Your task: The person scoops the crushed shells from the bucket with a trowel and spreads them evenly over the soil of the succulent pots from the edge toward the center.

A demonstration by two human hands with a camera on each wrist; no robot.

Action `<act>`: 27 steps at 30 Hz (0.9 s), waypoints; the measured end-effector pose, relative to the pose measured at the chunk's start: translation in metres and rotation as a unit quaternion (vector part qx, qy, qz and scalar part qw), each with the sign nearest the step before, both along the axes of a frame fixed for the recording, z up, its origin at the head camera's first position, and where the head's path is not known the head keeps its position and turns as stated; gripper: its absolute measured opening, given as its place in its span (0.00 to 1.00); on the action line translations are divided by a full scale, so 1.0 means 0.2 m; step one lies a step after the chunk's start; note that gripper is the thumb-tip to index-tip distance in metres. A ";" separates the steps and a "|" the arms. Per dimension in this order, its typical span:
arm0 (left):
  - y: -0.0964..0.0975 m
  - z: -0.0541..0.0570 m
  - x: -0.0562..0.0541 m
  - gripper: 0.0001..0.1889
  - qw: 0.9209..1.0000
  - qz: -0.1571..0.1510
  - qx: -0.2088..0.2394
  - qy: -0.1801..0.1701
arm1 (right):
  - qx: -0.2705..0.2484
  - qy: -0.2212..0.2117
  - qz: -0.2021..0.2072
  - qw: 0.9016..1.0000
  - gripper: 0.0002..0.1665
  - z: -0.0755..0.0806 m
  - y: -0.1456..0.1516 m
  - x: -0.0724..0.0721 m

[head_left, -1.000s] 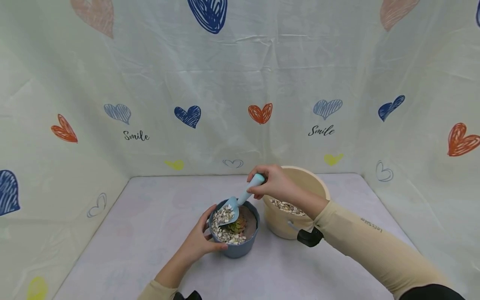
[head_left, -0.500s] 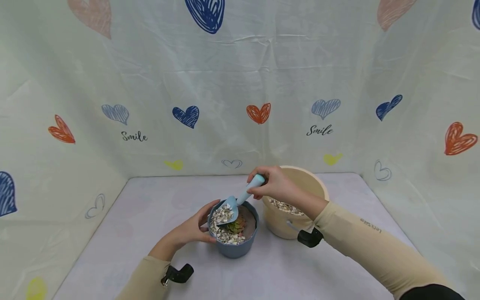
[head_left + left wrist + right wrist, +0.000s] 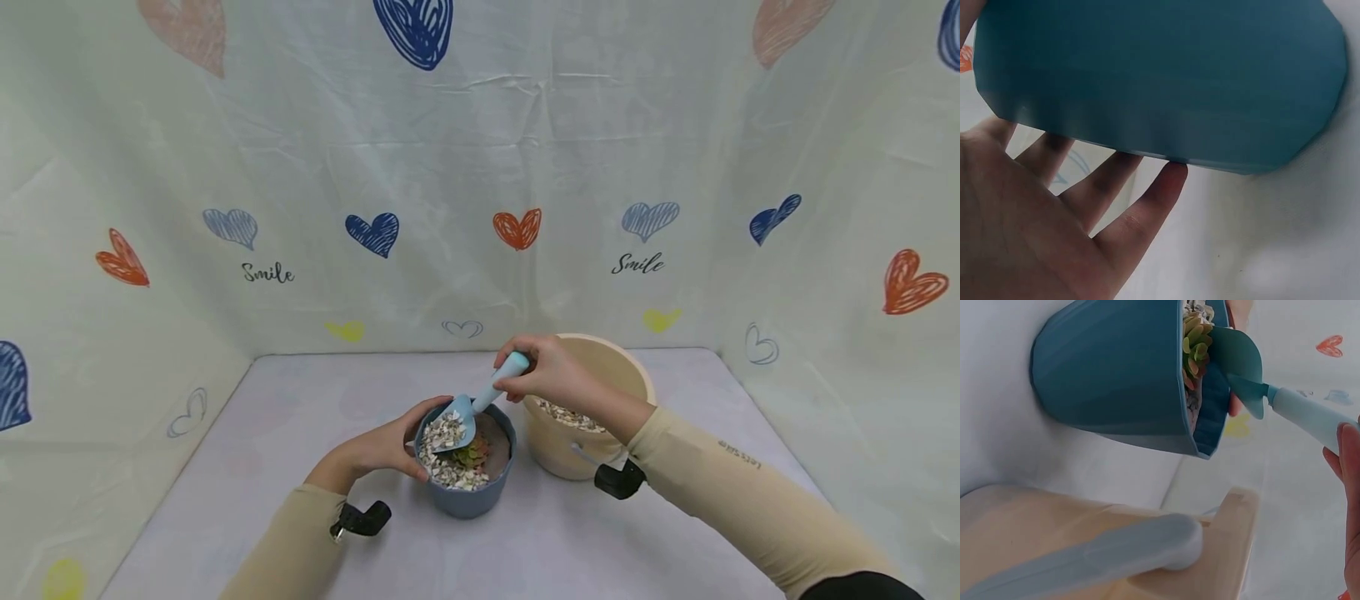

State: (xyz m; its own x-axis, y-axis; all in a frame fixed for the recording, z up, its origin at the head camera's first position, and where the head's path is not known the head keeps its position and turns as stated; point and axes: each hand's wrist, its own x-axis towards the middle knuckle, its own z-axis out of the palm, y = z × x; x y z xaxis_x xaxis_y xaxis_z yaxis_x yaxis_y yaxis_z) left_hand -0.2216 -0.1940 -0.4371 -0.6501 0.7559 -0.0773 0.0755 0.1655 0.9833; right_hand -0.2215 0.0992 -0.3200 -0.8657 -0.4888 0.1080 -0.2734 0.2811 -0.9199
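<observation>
A blue flowerpot (image 3: 468,500) stands upright on the table in the head view. Inside it, pale gravel (image 3: 453,473) covers the left and front around a small green-and-red succulent (image 3: 472,455); greyish soil shows at the right. My left hand (image 3: 384,446) holds the pot's left side, thumb towards me and fingers around the far side. In the left wrist view its fingertips touch the pot's wall (image 3: 1160,81). Above the rim, my right hand (image 3: 547,371) grips the light-blue handle of a small scoop (image 3: 462,417). Gravel lies about its tilted blade, which partly overhangs the succulent.
A cream bucket (image 3: 540,446) with pale gravel (image 3: 570,415) inside stands right of the pot, partly behind my right forearm. Its grey handle (image 3: 1097,556) crosses the right wrist view. A white curtain (image 3: 450,167) with printed hearts surrounds the table (image 3: 315,400).
My left hand has shifted its hold: the thumb came off the front rim and back to the pot's left side, the forearm swinging up into view. Scoop and right hand stay nearly still.
</observation>
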 end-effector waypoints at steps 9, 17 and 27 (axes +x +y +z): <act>0.00 0.00 0.03 0.57 0.999 0.034 -0.018 -0.001 | 0.001 0.010 0.002 1.000 0.12 0.00 0.00 0.00; 0.01 0.00 0.05 0.57 0.999 0.051 -0.012 0.003 | -0.003 0.011 0.003 1.000 0.11 0.01 -0.01 0.00; 0.03 0.00 0.10 0.56 0.996 0.084 -0.014 -0.002 | 0.004 0.020 0.006 1.000 0.11 0.02 -0.01 0.01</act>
